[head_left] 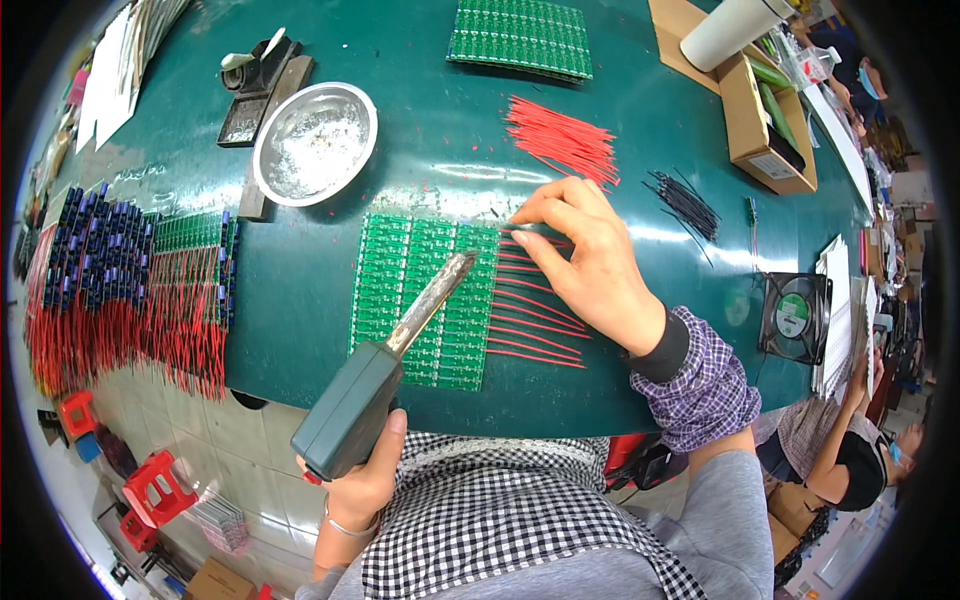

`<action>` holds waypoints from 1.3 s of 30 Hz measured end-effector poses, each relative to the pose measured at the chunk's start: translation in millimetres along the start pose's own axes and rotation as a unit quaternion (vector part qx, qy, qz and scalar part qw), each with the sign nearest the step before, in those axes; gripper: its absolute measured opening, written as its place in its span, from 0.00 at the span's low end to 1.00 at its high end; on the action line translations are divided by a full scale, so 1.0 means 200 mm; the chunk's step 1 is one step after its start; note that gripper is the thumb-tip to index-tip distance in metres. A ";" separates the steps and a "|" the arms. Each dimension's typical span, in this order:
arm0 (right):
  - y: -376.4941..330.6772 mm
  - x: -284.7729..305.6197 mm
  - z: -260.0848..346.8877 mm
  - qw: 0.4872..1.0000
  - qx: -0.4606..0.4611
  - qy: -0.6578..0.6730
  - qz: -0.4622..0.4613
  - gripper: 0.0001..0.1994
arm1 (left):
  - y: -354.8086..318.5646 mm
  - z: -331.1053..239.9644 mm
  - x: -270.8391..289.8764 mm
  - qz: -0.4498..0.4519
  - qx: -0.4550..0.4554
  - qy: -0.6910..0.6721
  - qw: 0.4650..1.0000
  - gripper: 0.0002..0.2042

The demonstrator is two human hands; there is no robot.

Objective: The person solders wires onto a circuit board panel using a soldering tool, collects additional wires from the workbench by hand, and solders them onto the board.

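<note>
My left hand (368, 485) is wrapped round the handle of a dark green soldering gun (350, 408). Its long metal tip points up and right over a panel of green circuit boards (382, 300), near the panel's right edge. At the upper right corner of that panel, my right hand (595, 255) has its thumb and forefinger pinched on a thin red wire, partly hidden by the fingers. Below it, a row of red wires (540, 323) sticks out to the right from the panel's edge.
Beyond the panel lie a metal bowl (316, 145), loose red wires (562, 140), black wires (686, 205) and stacked green panels (520, 38). Wired boards (125, 300) hang over the left edge. At right are a small fan (795, 315), a cardboard box (765, 125) and a seated person (840, 455).
</note>
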State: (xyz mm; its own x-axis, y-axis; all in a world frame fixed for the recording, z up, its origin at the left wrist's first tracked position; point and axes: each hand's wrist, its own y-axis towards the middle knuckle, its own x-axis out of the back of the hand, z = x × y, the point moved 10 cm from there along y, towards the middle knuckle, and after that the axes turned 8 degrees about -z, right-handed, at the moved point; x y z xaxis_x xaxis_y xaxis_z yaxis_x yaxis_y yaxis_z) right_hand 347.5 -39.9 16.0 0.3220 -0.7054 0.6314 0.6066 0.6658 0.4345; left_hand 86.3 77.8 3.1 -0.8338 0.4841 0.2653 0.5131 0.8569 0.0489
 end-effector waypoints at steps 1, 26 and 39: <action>0.00 -0.03 -0.04 0.999 -0.025 0.006 0.020 0.05 | 0.02 -0.01 -0.01 0.000 -0.014 0.009 1.000 0.12; 0.00 -0.12 -0.16 0.989 -0.111 0.074 0.061 0.02 | 0.15 -0.03 -0.17 0.032 -0.044 0.073 0.996 0.12; -0.01 -0.12 -0.16 0.991 -0.103 0.071 0.056 0.03 | 0.13 -0.18 0.05 -0.097 -0.144 0.079 0.982 0.20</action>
State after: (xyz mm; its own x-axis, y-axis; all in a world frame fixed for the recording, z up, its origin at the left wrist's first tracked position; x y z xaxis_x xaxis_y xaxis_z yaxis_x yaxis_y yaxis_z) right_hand 361.8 -31.3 -19.7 0.4858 -0.6662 0.5658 0.6913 0.6890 0.2176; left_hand 99.8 98.5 42.1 -0.8911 0.2647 0.3686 0.4037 0.8333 0.3776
